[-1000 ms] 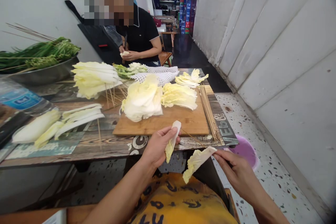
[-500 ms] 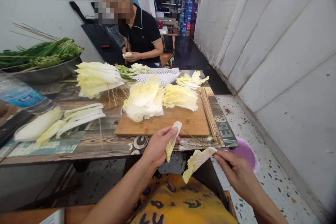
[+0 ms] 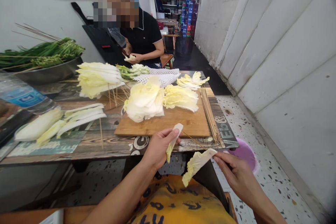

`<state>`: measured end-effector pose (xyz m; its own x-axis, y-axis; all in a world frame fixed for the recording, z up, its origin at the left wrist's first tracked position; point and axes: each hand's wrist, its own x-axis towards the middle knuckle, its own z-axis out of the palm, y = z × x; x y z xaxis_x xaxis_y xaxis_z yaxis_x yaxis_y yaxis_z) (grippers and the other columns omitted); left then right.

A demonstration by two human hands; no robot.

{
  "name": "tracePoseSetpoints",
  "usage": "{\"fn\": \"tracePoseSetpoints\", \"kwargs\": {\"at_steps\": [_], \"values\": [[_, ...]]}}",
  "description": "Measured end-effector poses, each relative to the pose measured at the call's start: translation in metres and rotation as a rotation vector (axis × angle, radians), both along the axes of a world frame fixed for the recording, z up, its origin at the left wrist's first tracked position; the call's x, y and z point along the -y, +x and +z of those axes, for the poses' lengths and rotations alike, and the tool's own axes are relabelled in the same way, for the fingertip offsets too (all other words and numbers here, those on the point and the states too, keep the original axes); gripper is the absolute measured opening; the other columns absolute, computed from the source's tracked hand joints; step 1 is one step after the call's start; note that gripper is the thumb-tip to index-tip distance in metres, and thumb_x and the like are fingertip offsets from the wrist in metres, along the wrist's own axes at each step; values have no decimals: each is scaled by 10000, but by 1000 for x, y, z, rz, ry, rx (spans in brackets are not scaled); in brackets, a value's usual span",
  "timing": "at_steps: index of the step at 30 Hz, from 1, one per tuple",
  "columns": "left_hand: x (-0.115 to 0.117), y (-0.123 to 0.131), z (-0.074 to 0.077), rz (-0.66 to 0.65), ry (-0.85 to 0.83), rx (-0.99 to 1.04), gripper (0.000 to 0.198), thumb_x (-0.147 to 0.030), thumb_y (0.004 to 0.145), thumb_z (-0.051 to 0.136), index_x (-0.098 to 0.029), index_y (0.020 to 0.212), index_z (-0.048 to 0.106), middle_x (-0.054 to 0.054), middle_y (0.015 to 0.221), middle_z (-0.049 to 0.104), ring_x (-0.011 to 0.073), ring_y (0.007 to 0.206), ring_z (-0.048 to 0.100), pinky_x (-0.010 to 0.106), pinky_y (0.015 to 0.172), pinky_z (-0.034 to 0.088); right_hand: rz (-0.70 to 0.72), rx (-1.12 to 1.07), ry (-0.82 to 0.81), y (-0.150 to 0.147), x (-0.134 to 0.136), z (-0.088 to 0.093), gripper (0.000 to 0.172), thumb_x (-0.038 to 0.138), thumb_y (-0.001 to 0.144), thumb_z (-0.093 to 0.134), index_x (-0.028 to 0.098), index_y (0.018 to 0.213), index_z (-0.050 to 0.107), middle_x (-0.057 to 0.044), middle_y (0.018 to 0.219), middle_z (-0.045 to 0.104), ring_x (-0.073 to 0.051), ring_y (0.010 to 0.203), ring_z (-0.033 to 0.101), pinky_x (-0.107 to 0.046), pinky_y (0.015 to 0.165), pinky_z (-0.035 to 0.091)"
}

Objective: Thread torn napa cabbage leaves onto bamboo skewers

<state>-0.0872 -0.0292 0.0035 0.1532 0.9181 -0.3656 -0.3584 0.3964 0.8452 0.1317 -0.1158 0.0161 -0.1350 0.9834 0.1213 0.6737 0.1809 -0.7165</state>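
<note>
My left hand [image 3: 160, 147] is closed around a narrow piece of napa cabbage leaf [image 3: 174, 140], its white end up, in front of the cutting board. Lower and to the right, my right hand [image 3: 233, 168] pinches another cabbage leaf [image 3: 198, 164] by its white end; the yellow frilly part hangs toward my lap. The two leaves are apart. A thin bamboo skewer [image 3: 194, 139] slants beside my left hand; whether that hand holds it I cannot tell. Piles of cabbage leaves [image 3: 144, 101] lie on the wooden cutting board [image 3: 162, 126].
Bamboo skewers [image 3: 210, 115] lie along the board's right side. Skewered cabbage [image 3: 99, 78] and cut cabbage [image 3: 39, 124] sit to the left, near a water bottle [image 3: 26, 94] and a metal bowl [image 3: 49, 75] of greens. Across the table a person [image 3: 147, 31] handles a pale vegetable piece.
My hands and both leaves have barely moved; the right leaf hangs slightly lower. Across the table, the person's hands have shifted, and one now shows more clearly above the vegetable piece.
</note>
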Motion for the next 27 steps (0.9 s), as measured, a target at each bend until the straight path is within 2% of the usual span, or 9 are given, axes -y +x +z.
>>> {"fn": "tracePoseSetpoints", "kwargs": {"at_steps": [9,14,19,27], "values": [[2,0,2,-11,-5,-15,301,-362,557,814,-135,736,734,25,661,650,76,557,523,197,576,406,39,-39,-66,-2,0,8,280,310,932,419,205,973,676,-16,744,681,-153,661,624,-216,579,459],[3,-1,1,-66,28,-37,275,-359,604,788,-130,746,732,22,623,634,77,562,506,196,577,388,78,-102,-137,2,-3,6,285,322,933,418,201,968,673,-21,813,688,-160,741,629,-220,633,471],[5,1,1,-59,53,-79,269,-371,613,778,-124,703,720,13,559,598,92,554,498,208,566,372,86,-122,-144,4,-4,5,291,333,928,429,197,963,684,-28,814,698,-168,733,630,-229,634,485],[10,4,4,-96,79,-107,262,-375,628,770,-118,628,717,35,596,606,102,570,500,209,551,356,110,-169,-146,2,-6,7,291,340,917,450,225,1042,686,-29,940,718,-192,825,656,-258,717,525]]}}
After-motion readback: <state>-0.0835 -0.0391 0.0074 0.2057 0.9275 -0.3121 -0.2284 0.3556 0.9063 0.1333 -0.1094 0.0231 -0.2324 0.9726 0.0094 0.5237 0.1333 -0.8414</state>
